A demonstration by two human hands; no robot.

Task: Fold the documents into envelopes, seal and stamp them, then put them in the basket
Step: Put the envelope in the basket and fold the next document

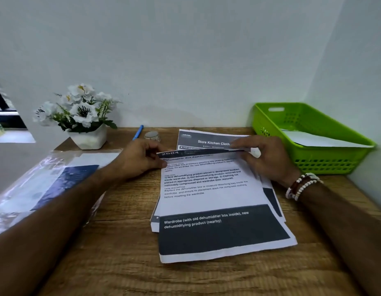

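Matt paper document on grainy wooden table; green plastic basket.

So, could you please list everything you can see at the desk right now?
top sheet: one, white with dark bands, on the stack, far edge lifted
stack: several sheets, white and dark, mid-table
basket: one, green, far right
paper: one, white, inside the basket
flower pot: one, white with white flowers, far left
pen: one, blue, by the wall
tape roll: one, pale, right of the pen
plastic packet: one, clear, left edge
table: one, brown wood
bracelets: a few, white and brown beads, right wrist
left hand: pinches the top sheet's far edge
right hand: pinches the same edge
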